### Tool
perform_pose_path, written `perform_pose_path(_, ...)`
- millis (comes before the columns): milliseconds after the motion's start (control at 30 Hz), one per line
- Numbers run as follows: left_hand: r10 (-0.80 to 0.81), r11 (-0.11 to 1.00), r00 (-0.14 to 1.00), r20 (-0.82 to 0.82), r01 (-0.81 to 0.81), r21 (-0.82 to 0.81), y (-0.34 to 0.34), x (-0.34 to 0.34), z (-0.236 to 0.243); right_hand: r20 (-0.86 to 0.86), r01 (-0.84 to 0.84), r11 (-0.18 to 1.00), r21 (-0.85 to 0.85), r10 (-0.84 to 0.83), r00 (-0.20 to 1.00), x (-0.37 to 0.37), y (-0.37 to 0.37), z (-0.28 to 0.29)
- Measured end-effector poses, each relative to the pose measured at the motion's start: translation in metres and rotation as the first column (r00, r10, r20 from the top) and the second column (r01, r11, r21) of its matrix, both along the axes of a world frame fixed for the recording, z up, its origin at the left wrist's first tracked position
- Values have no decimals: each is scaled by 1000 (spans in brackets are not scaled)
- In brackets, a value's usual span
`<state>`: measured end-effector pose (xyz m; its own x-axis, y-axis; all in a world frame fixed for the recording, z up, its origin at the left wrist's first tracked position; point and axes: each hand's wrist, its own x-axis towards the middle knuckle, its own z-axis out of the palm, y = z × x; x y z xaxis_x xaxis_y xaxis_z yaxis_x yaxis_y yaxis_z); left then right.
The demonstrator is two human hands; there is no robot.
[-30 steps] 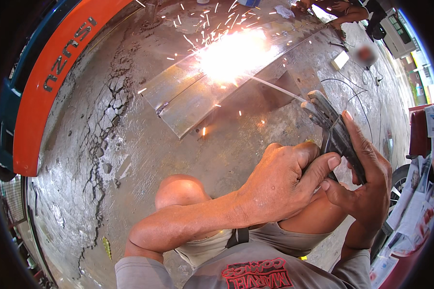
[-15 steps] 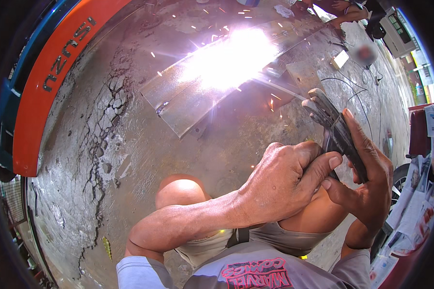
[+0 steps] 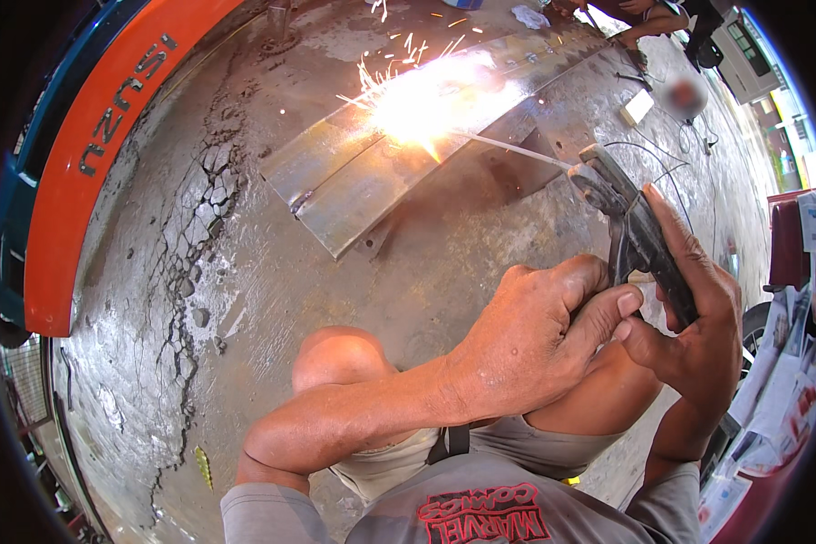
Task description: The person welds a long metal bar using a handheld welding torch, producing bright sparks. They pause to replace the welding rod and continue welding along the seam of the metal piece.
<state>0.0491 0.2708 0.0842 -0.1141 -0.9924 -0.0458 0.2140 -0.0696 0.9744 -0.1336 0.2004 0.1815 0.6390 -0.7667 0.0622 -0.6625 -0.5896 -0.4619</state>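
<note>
A black welding electrode holder [image 3: 635,222] is gripped by both of my hands on the right. My left hand [image 3: 558,326] is closed round its lower part; my right hand [image 3: 698,317] wraps it from the right, index finger along its side. A thin rod [image 3: 517,152] runs from its jaws to a bright arc [image 3: 426,109] throwing sparks on a long steel piece [image 3: 335,213] on the floor. The glare hides the rod's tip and the seam under it. The near end of the steel shows a narrow lengthwise line with a small bead.
A curved orange vehicle panel [image 3: 72,245] borders the left. A crouching person [image 3: 653,23] is at the top right, near cables [image 3: 666,168] and a small pale box [image 3: 637,106]. Cracked concrete floor [image 3: 181,281] surrounds the steel. A maroon vehicle part [image 3: 789,240] and wheel stand at the right.
My right hand and the holder have shifted slightly up and right, the jaws tilting higher. The glare has varied, whiter half a second ago and yellower now, with a different spray of sparks.
</note>
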Motion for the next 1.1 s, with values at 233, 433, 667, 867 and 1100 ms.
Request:
perform_pose_path(233, -6, 999, 1000, -17, 5, -43, 0, -1, 0, -42, 3, 998, -64, -6, 999, -10, -6, -6)
perform_pose_path(433, -45, 998, 999, -18, 44, -41, -1, 3, 1, -86, 0, 998, -58, -5, 996, -8, -5, -2)
perform_pose_path(667, -44, 999, 999, -12, 43, -32, -1, 2, -2, -91, 14, 998, -58, -19, 996, -5, -4, -2)
perform_pose_path(867, -38, 999, 999, -3, 38, -37, -2, 2, -3, -70, 13, 998, -64, -17, 997, -4, -6, -5)
perform_pose_path(1100, -28, 997, 1000, 11, 29, -71, -2, 3, -3, -48, 3, 1000, -19, -4, 999, -3, -10, -6)
